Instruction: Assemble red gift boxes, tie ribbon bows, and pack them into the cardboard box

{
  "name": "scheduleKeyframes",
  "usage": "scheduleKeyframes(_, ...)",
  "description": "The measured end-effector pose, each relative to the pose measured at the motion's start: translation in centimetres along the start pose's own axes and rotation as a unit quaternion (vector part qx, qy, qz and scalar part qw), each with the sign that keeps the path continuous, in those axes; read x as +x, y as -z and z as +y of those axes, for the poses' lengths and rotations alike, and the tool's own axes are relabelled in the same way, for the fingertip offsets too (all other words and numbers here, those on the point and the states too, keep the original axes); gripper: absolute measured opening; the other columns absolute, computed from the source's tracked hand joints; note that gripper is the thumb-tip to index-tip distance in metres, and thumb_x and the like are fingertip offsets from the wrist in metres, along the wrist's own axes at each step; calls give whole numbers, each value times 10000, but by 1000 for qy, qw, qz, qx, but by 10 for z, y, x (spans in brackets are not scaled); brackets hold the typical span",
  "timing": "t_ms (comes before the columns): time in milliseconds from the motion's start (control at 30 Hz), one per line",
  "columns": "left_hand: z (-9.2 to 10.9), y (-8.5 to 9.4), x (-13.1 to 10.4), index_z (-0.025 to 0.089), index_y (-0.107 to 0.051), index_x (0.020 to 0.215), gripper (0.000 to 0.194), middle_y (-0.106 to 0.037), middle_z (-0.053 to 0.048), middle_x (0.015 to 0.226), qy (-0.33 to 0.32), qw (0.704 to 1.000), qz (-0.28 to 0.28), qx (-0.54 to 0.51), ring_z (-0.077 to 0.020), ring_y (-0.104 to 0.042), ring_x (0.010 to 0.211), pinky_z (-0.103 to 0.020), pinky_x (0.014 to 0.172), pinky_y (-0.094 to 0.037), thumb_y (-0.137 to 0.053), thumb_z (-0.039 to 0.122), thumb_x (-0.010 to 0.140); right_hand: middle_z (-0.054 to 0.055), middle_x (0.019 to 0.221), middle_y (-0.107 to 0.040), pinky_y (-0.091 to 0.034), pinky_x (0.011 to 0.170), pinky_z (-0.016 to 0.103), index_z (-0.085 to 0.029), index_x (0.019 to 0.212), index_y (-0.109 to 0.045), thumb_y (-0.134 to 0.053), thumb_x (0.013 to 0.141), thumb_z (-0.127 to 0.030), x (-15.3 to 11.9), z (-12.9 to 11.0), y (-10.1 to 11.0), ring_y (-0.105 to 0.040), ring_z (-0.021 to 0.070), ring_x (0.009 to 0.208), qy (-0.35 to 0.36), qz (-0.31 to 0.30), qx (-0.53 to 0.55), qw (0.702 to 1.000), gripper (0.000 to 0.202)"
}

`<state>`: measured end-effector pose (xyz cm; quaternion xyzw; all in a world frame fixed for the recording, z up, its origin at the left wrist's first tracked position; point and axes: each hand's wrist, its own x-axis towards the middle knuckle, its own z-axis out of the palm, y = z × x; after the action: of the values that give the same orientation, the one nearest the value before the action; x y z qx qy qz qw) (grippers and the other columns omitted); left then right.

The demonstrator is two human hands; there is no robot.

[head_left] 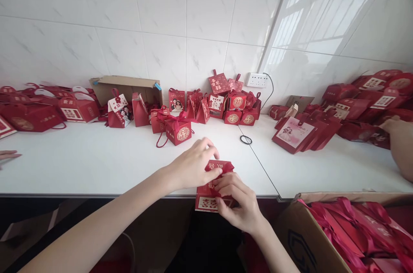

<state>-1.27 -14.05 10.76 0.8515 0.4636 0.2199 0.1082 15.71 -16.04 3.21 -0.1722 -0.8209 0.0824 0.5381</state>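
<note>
Pinching with both: my left hand [192,165] and right hand [237,204] grip the red box [213,189] at the table [97,165] edge. Top flaps look unclosed, probably; folding remains.

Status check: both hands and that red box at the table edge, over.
Left hand and right hand both pinching the red gift box at the white table edge, grip on its top flap. Black ring beyond, apart. Nothing in the way.

red gift boxes [232,107] line the tiled wall beside a black ring [245,140].
</note>
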Motion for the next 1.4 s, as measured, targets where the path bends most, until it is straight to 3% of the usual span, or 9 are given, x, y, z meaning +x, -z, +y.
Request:
scheduleKeyframes(167,2,-11,6,200,-618,797,130,-584,-41,940,-4,998,-66,-19,-221,-524,975,-380,885,-418,-510,265,828,55,816,-645,-494,826,383,-167,888,-565,-552,787,-31,0,-21,6,-609,182,840,31,-47,-125,991,170)
scheduleKeyframes(333,-6,-18,5,203,-612,774,149,-593,-30,916,0,997,-34,-70,-209,-522,957,-382,880,-419,-500,276,839,54,850,-669,-468,729,351,-153,941,-585,-538,804,-16,-3,-42,-1,-597,169,769,21,-35,-209,977,199)
scheduleKeyframes(600,-14,-21,1,204,-631,773,83,-581,-37,952,10,988,-29,-151,-207,-534,975,-348,882,-444,-585,272,758,35,802,-656,-463,705,343,-187,924,-579,-524,794,-10,-5,-41,-20,-578,167,741,-1,-1,-212,977,226)
scheduleKeyframes(767,-12,-29,0,205,-609,743,53,-584,-24,927,18,989,11,-144,-201,-515,976,-362,913,-420,-568,239,751,47,803,-649,-451,803,395,-190,877,-585,-577,804,-131,-4,-49,-4,-593,198,786,4,1,-215,977,94)
scheduleKeyframes(833,-11,-30,-1,206,-605,756,64,-578,-27,930,14,989,14,-145,-204,-509,981,-371,924,-410,-557,248,762,72,857,-645,-459,789,398,-192,938,-583,-546,835,-252,-8,-40,13,-598,221,826,-58,47,-189,979,125)
scheduleKeyframes(933,-12,-31,-3,206,-597,771,66,-572,-27,948,10,989,6,-150,-203,-501,991,-376,934,-402,-554,257,774,105,908,-646,-472,701,361,-181,968,-591,-408,896,-387,-14,-11,39,-607,231,836,-305,106,-143,936,285)
scheduleKeyframes(1033,-12,-30,-5,209,-590,785,66,-566,-21,958,16,988,5,-150,-199,-497,999,-383,948,-392,-548,259,784,65,718,-627,-447,616,312,-169,751,-590,-398,864,-530,-16,11,48,-587,194,678,-485,-19,13,874,424)
scheduleKeyframes(1100,-12,-30,-5,211,-589,791,70,-563,-21,961,22,989,4,-150,-202,-495,1003,-394,956,-383,-541,263,790,12,586,-553,-401,561,270,-178,632,-511,-457,831,-542,-15,12,46,-508,142,561,-521,-71,93,845,418)
scheduleKeyframes(1400,-12,-32,-3,204,-584,759,53,-569,-17,943,26,988,17,-153,-197,-500,974,-394,935,-384,-559,247,779,-30,560,-477,-309,560,234,-192,573,-393,-469,832,-375,-8,-29,34,-377,103,553,-535,-14,142,833,326)
